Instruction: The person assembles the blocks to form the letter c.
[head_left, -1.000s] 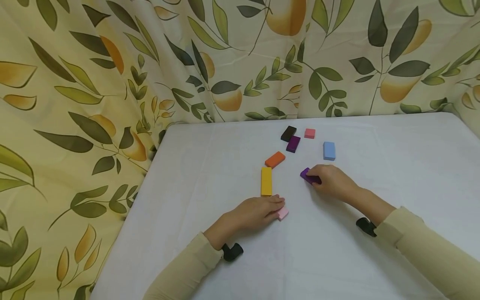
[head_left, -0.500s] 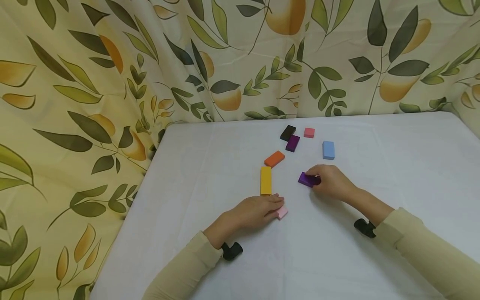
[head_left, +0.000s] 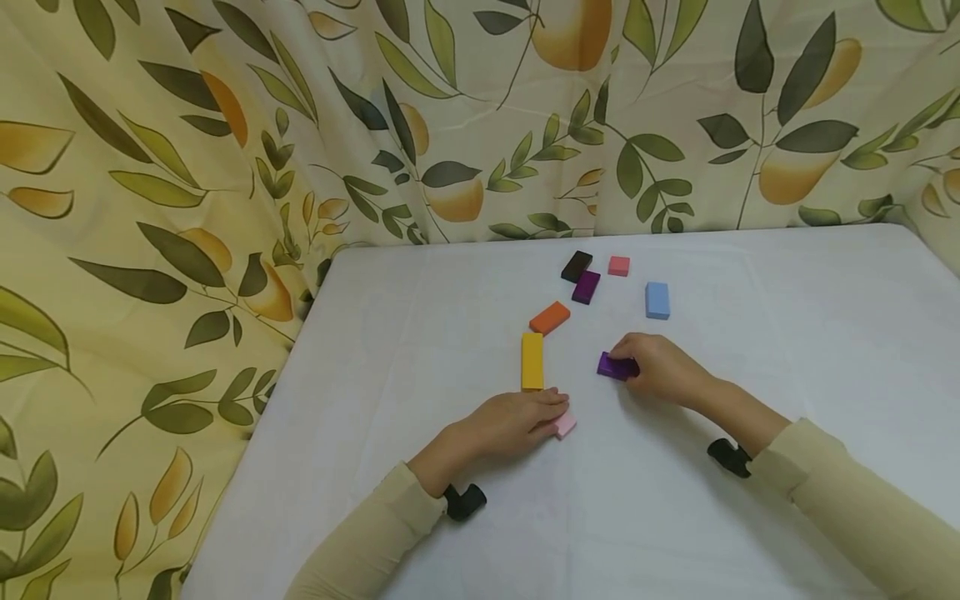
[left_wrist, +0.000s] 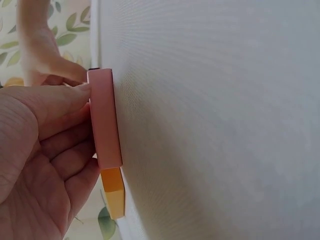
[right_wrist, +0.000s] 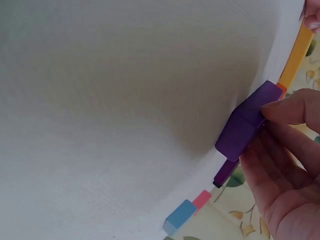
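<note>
My left hand (head_left: 506,427) holds a pink block (head_left: 566,425) flat on the white table, its near corner showing past the fingers. In the left wrist view the thumb lies at one end of the pink block (left_wrist: 104,120), fingers along its upper edge. A yellow block (head_left: 532,362) lies just beyond this hand. Farther right, my right hand (head_left: 666,367) grips a purple block (head_left: 614,367) between thumb and fingers. The right wrist view shows the thumb on the purple block's (right_wrist: 242,127) edge, close over the table, with other fingers partly behind it.
An orange block (head_left: 550,318) lies beyond the yellow one. Farther back are a dark purple block (head_left: 586,287), a black block (head_left: 577,267) and a small coral block (head_left: 618,266). A blue block (head_left: 657,301) lies beyond my right hand. A patterned cloth (head_left: 465,125) hangs behind the table.
My right hand has brought the purple block slightly nearer and turned it, so it now lies more crosswise. The left hand and the pink block have stayed in place.
</note>
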